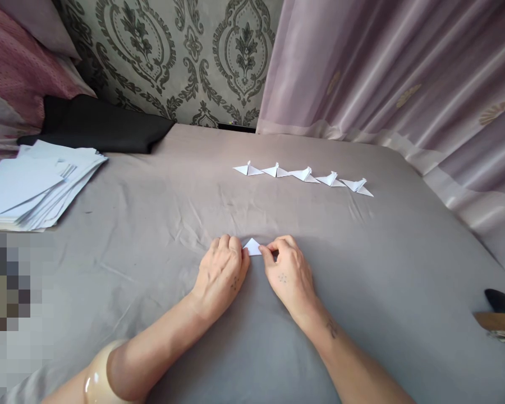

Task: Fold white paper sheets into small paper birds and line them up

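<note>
Spotting a paper stack (37,193) resting by the left edge of the grey sheet (235,359), presumably for easy reach. Seeing the left hand (222,266) curling its fingers together, gripping one corner of a folded paper triangle (252,247) midway between side edges, probably steadying it. Watching the right hand (288,266) pinching the opposite corner between thumb and forefinger, likely holding it flat. Finding five origami birds (306,175) lining up toward the far edge, apparently out of the hands' way.

Folded paper (253,248) and paper figures (306,175) show white, underlying cloth (172,193) grey, wallpaper (192,47) dark damask on pale grey, curtain (362,62) mauve.
</note>
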### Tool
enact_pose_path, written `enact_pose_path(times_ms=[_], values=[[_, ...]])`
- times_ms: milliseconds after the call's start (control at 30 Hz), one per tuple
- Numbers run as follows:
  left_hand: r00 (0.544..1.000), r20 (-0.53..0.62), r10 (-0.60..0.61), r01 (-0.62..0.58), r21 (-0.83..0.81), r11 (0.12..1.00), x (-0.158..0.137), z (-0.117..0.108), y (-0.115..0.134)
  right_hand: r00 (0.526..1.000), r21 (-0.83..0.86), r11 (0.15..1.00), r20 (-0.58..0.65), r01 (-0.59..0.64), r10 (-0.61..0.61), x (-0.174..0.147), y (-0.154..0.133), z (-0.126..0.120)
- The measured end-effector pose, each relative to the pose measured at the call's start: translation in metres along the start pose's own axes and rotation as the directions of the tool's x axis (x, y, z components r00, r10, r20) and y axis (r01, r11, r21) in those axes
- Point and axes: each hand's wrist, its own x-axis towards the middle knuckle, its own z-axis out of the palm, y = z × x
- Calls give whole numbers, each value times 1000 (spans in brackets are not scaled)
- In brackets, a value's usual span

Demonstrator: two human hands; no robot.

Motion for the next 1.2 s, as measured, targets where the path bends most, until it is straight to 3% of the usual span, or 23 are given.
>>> enact_pose_path(times_ms=[200,400,633,767,867,967,1067,1200], values=[[994,84,-65,71,-74,995,3,-6,2,998,63,997,49,-53,50,6,4,-7],[977,103,188,-180,-81,980,3,-3,-2,991,162,985,125,-59,39,13,15,-10],[960,24,279,-278,-28,960,2,2,-10,992,286,956,124,-68,34,12,26,-19],[957,9,291,-291,-44,956,4,0,-9,995,490,867,80,-92,60,10,21,-17],[962,10,272,-270,-93,958,4,0,-10,996,567,823,80,-9,-45,7,10,-11],[986,11,165,-160,-185,970,4,5,-15,985,500,863,100,70,-138,6,2,-6],[999,46,3,11,-302,953,7,9,-22,987,436,898,104,65,-122,6,-3,-5],[989,132,-65,112,-395,912,10,7,-28,991,370,929,118,13,-61,6,-6,-2]])
